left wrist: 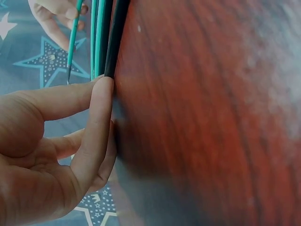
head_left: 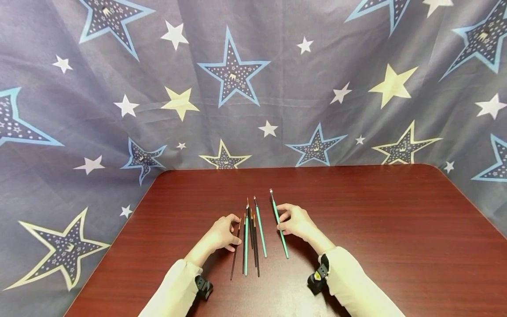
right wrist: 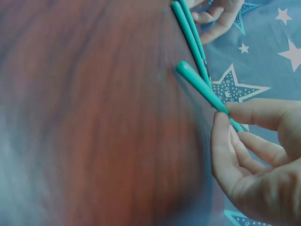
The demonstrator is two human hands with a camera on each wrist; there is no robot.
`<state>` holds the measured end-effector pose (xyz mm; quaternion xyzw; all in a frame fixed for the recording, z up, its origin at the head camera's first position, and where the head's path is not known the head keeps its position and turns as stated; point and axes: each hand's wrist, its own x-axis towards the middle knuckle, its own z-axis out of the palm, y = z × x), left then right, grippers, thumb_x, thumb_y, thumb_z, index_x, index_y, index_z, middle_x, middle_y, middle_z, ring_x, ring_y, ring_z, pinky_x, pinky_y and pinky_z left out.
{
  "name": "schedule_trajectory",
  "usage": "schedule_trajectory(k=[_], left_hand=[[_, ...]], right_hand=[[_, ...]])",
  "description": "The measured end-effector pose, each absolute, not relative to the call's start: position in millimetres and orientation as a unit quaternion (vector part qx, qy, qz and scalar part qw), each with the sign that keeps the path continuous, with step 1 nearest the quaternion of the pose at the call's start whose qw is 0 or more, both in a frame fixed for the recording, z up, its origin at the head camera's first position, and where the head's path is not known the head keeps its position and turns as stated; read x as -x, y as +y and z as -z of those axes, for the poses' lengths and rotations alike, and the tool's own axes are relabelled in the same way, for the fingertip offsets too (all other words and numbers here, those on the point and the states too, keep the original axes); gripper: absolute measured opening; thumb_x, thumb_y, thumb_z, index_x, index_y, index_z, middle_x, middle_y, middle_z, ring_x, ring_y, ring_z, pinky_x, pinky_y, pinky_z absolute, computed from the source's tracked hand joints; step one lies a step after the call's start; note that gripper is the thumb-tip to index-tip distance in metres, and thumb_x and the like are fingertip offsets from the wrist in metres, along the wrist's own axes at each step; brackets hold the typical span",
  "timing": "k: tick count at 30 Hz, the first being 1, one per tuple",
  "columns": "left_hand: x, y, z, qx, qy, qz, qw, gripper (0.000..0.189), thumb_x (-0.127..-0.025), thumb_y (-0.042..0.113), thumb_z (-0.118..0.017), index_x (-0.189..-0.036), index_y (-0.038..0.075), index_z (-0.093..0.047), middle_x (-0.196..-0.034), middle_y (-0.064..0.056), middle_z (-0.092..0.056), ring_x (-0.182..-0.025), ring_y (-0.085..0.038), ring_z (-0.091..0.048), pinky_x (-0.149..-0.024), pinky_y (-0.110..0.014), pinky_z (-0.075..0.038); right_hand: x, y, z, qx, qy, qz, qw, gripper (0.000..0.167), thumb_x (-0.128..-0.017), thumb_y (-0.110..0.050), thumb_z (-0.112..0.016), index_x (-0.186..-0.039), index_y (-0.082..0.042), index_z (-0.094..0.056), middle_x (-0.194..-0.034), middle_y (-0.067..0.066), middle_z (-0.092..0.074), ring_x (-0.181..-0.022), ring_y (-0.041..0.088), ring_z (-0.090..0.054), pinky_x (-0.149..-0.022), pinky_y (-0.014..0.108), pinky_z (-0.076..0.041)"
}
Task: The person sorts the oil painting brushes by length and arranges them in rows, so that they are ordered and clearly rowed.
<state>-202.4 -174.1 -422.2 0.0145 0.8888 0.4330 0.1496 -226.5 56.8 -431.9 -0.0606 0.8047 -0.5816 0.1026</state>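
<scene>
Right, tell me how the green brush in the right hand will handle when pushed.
The green brush looks stiff, its slim handle running straight. It's probably light, being so thin. Its rounded handle would likely roll if pushed across the flat table.

Starry cloth [head_left: 283, 92] is hanging beyond the far edge of the tabletop [head_left: 368, 211], making a screened nook, room type unclear!

I see ample room over the table [head_left: 396, 211] outside the left hand [head_left: 219, 233] and right hand [head_left: 299, 223]; between them, clustered brushes [head_left: 246, 246] block the way, leaving a slim gap beside the rightmost green brush [head_left: 283, 242]. A curtain [head_left: 277, 88] bars the back.
</scene>
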Motion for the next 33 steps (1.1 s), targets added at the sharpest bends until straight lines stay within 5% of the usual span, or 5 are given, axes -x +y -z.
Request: schedule_trajectory(k=[33], left_hand=[[203,-176,424,-0.010,0.886,-0.439,0.149,0.056,-0.072,-0.012,-0.068,-0.122,0.001,-0.046,-0.091,-0.015,-0.038,-0.054,-0.018,-0.054,-0.045,-0.028,-0.056]], right_hand=[[269,134,417,0.022,0.825,0.559,0.080,0.056,-0.077,0.008,-0.062,-0.129,0.006,-0.043,-0.087,0.017,-0.058,-0.063,0.015,-0.063,-0.063,0.032,-0.060]])
